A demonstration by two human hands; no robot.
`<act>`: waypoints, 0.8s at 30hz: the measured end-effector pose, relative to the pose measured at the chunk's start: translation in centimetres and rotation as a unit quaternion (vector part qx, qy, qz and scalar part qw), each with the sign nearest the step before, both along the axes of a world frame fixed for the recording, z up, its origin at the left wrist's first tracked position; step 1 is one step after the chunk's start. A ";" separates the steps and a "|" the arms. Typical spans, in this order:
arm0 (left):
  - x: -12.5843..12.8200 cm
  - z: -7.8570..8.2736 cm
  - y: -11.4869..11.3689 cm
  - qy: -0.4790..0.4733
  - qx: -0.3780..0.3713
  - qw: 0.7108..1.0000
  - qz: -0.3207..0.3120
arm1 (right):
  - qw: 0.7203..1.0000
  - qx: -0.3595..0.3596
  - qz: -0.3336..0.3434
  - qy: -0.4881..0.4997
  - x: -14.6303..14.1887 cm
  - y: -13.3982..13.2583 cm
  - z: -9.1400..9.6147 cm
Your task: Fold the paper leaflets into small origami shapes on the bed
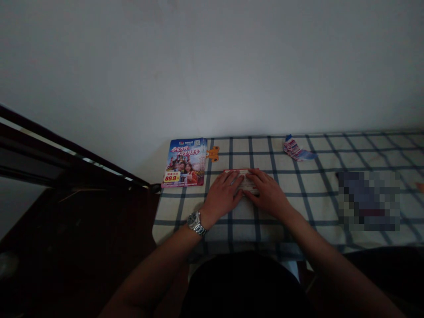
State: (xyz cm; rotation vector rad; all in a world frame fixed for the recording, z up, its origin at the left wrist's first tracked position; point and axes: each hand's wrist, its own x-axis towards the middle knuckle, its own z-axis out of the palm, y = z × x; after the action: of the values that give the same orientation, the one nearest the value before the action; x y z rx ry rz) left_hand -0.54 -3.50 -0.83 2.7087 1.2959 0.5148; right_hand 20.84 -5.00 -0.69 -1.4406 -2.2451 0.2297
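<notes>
My left hand [222, 192], with a silver watch on its wrist, lies palm down on a small sheet of printed paper [245, 184] with a red far edge. From the other side my right hand [269, 192] rests on the same paper, fingers stretched out and flat. The left fingers are also extended, pointing toward the wall. Between the two hands a strip of white paper with fine print shows; both hands cover the rest, so I cannot tell whether it is folded.
A stack of colourful printed leaflets [184, 162] lies at the back left of the checked tablecloth [281, 229]. Beside it is an orange bear-shaped piece [212, 153]. A crumpled printed wrapper [296, 150] lies farther right, near a blurred-out dark object [368, 201]. Part of someone's hand [420, 187] shows at the right edge.
</notes>
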 end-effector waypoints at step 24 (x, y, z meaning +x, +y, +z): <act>-0.6 0.3 0.1 0.013 -0.009 1.000 -0.019 | 0.998 0.007 0.035 -0.045 1.4 -0.1 -1.4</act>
State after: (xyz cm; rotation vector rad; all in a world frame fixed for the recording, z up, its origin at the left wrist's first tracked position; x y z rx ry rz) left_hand -1.14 -3.44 -0.55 2.7281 1.2470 0.4642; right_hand 22.21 -5.06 -2.13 -1.3925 -2.3657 0.1739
